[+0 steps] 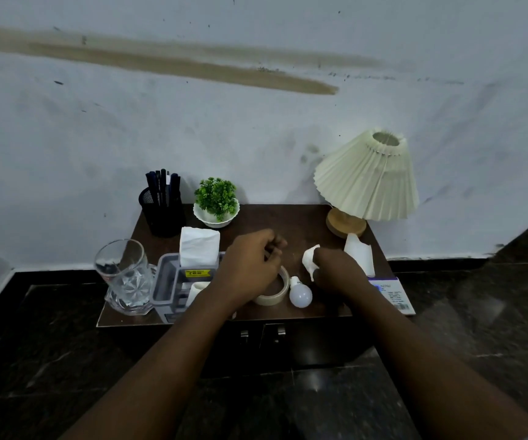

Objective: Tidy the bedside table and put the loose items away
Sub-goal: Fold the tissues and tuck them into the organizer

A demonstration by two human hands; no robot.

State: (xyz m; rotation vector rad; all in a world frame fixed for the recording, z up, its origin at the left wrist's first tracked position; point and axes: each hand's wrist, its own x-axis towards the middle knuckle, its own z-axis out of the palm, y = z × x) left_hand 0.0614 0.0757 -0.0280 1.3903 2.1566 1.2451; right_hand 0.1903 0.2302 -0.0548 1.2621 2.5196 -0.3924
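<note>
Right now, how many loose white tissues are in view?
3: one upright in the organizer, one crumpled in the right hand, one by the lamp base. Arms may hide more.

stained pale wall (256, 122), dark stone floor (478, 328), black skirting (431, 263)

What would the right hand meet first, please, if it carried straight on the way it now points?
Probably bare table: the right hand, clutching a crumpled tissue, points up-left across open wood. Farther along stands the potted plant, though depth is unclear.
</note>
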